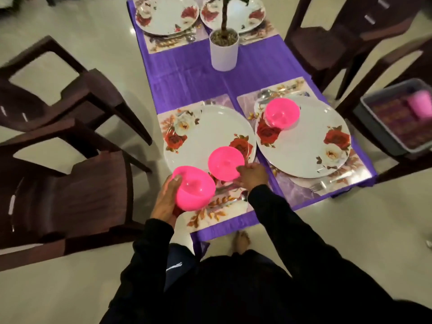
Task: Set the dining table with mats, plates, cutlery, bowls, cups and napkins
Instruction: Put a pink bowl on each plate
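Pink bowls being set out on rose-patterned plates.

One pink bowl (195, 188) was cupped in the left hand (167, 199), fingers curled round it, over the near mat (217, 212); a second bowl (225, 163) on the near-left plate (208, 134) was pinched at its rim by the right hand (253, 175); a third bowl (282, 113) was seen on the right plate (304, 146).

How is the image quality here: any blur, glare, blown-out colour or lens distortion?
Head view: wide-angle bending curves the table edges and chairs; the pink bowls, in the left hand, at the right hand and on the right plate, are oversaturated and lose surface detail; the crate at the right edge is soft; mild floor glare; dim, even indoor lighting.
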